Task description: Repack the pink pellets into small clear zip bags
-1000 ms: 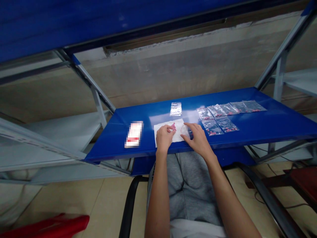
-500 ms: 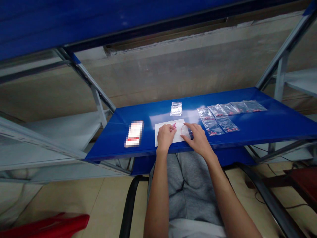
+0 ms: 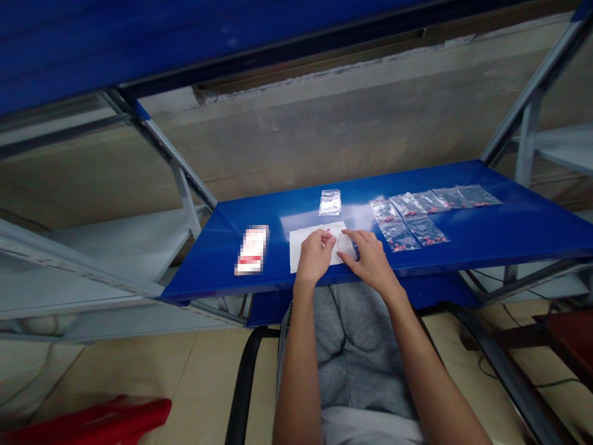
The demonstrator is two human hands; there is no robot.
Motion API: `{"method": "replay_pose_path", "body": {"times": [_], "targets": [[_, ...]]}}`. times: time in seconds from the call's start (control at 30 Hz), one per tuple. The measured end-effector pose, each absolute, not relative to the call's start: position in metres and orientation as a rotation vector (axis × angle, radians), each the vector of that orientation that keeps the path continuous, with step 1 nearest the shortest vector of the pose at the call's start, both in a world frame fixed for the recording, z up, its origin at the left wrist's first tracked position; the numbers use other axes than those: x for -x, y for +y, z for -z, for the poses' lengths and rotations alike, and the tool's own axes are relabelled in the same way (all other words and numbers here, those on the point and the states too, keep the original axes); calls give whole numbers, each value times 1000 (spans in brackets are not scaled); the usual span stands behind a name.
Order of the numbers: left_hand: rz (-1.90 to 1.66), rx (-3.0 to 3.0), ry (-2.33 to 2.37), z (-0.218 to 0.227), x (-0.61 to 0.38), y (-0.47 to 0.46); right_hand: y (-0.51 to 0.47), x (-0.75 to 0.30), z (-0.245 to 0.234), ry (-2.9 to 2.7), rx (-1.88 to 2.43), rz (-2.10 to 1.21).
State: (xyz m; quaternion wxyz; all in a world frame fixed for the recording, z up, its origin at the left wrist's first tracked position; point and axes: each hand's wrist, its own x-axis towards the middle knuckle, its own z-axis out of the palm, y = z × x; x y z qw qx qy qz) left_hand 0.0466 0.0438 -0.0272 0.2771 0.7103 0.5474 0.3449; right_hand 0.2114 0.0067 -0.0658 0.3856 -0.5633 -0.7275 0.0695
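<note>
Currently the left hand [image 3: 315, 258] sits curled over a white paper sheet [image 3: 306, 250], its fingers [image 3: 325, 236] bunched narrowly together; whether they pinch anything, I cannot tell. A few pink pills [image 3: 328, 230] barely show beside those fingertips. The right hand [image 3: 368, 259] reaches in from the other side, fingers [image 3: 359, 236] spread fairly wide across a small clear plastic bag [image 3: 346, 245] at the paper's edge, though any grip is hard to tell. Both hands are near each other, above the front of the blue shelf [image 3: 519, 228]. To the right lie several clear bags [image 3: 397, 235] holding pink pills, in two overlapping rows. Farther back sits a flat clear bag [image 3: 330, 202], and left of the paper lies a pixelated white-and-red packet [image 3: 252, 250].
</note>
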Motion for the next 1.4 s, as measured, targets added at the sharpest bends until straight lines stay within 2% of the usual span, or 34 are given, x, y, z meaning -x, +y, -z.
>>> {"method": "replay_pose_path", "body": {"times": [0.33,0.83,1.4], "targets": [[-858,-1921,1300,19,-46,41,7,-213,66,-1863,1397,-194],[-921,-1919,1856,41,-53,44,9,-211,72,-1804,1439,-184],[-962,-1960,1792,38,-48,46,9,-209,73,-1866,1495,-151]]}}
